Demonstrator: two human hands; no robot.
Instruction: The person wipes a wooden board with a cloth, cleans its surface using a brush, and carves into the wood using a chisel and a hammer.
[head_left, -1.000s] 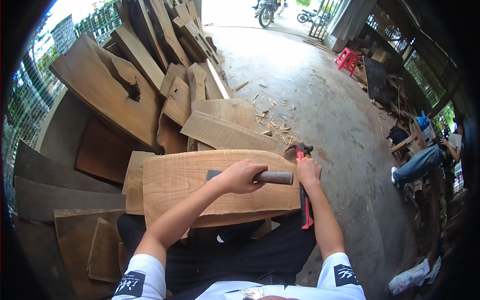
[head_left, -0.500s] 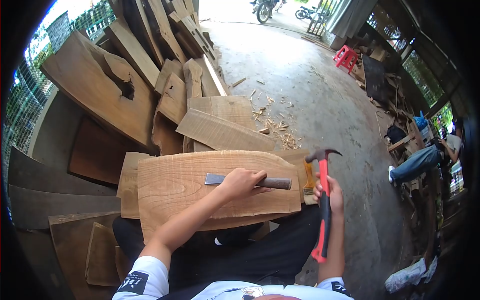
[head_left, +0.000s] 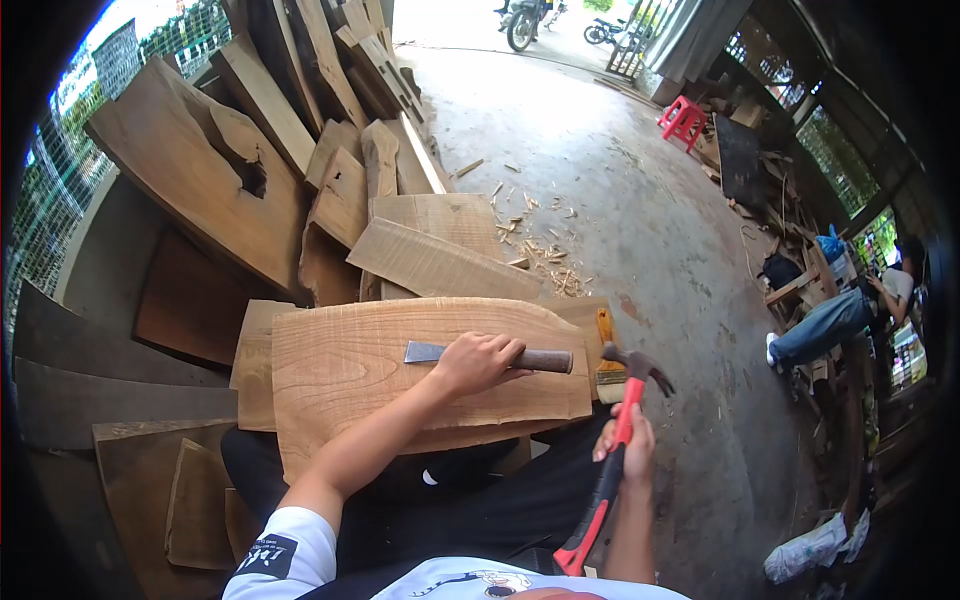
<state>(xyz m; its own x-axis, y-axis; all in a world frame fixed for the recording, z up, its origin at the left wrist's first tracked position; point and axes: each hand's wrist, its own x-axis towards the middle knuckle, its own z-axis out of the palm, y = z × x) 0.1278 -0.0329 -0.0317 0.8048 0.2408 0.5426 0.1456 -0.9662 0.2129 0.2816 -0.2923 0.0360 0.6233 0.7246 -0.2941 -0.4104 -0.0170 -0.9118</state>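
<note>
My left hand [head_left: 478,363] is closed around a chisel [head_left: 545,361], which lies across the top of a wooden board [head_left: 340,350]. The flat metal blade points left and the dark wooden handle sticks out to the right. To the right of the board, my right hand [head_left: 628,448] grips a claw hammer [head_left: 610,465] with a red and black handle. Its head is up, close to the board's right end, apart from the chisel. A paintbrush [head_left: 607,358] with a yellow handle lies beside the board's right end, just behind the hammer head.
Planks and slabs [head_left: 200,170] lean against the mesh fence on the left. Wood chips [head_left: 545,255] litter the concrete floor [head_left: 680,300] ahead. A red stool [head_left: 683,122] stands farther off. At the right, a person [head_left: 840,320] is near piled scrap wood.
The hammer and my right hand have moved down and left, and the hammer head now tilts more to the right. My left hand and the chisel keep their place on the board.
</note>
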